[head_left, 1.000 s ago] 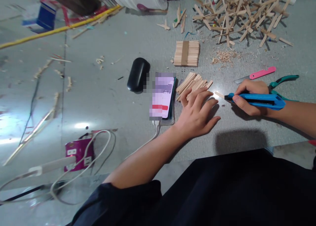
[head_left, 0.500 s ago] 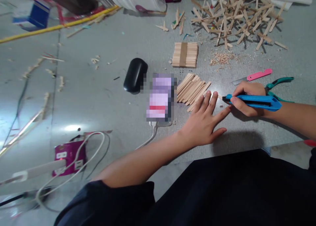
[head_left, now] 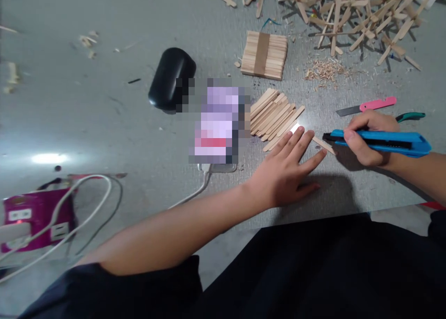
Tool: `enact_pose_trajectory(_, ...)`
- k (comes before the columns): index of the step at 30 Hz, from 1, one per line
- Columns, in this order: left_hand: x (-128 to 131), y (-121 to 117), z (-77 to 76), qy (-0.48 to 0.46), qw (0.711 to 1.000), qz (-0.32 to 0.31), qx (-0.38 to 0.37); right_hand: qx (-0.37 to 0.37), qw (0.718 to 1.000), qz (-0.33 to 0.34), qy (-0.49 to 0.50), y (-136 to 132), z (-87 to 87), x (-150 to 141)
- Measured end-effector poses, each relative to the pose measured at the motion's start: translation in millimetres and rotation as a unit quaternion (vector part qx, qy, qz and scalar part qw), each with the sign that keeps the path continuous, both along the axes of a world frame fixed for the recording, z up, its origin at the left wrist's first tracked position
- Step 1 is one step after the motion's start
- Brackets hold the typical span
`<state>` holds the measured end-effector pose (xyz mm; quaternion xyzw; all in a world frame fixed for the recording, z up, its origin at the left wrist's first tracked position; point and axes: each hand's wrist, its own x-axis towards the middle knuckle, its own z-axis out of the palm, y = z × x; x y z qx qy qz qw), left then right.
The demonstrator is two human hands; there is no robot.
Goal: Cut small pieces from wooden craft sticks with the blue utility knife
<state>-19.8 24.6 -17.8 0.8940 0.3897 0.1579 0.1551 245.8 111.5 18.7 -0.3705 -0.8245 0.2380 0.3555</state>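
My left hand (head_left: pixel 291 170) lies flat with fingers spread, its fingertips by one wooden craft stick (head_left: pixel 324 145) that slants across the table. My right hand (head_left: pixel 369 137) is closed around a blue utility knife (head_left: pixel 393 141), whose black tip is just above that stick; the blade itself is hard to make out. Just beyond my left fingertips lies a loose pile of craft sticks (head_left: pixel 275 114). Behind the pile is a bundle of sticks (head_left: pixel 252 58) with a brown paper band.
A pink knife (head_left: pixel 378 104) and green-handled pliers (head_left: pixel 411 116) lie beyond my right hand. Crossed-stick pieces (head_left: pixel 362 16) fill the far right, with wood shavings (head_left: pixel 325 70) nearer. Left are a phone (head_left: pixel 214 123), a black case (head_left: pixel 172 77) and a purple power strip (head_left: pixel 38 219) with a white cable.
The view has tilted downward and come closer. My right hand has drawn the blue knife slightly right, and more of the single stick now shows between the hands. My left hand stays spread.
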Motion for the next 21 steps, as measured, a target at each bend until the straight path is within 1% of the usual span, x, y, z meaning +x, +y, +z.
enact_pose_trajectory(2,0.2,-0.6,0.4,0.001,1.0,0.003,-0.004,0.001,0.999,0.033,-0.004,1.2,-1.3,-0.2)
enact_pose_trajectory(5,0.8,-1.2,1.5,0.007,1.0,0.005,-0.015,0.036,0.997,0.074,0.007,3.4,-5.2,-1.2)
enact_pose_trajectory(8,0.9,-1.0,1.5,0.008,1.0,0.002,-0.015,0.074,0.995,0.068,0.023,4.5,-8.3,-2.5)
enact_pose_trajectory(10,0.5,-0.6,0.6,0.005,1.0,0.002,-0.012,0.082,0.995,0.054,0.025,4.3,-9.1,-2.7)
enact_pose_trajectory(13,-0.3,-0.1,-1.0,0.005,1.0,0.0,-0.014,0.084,0.995,0.054,0.014,3.8,-8.7,-1.5)
enact_pose_trajectory(18,-0.4,-0.2,-0.5,0.002,1.0,-0.003,-0.016,0.06,0.994,0.077,-0.04,4.9,-6.2,0.3)
enact_pose_trajectory(21,0.5,-0.4,1.2,0.005,1.0,0.0,-0.02,0.081,0.993,0.078,-0.031,5.4,-5.0,-1.0)
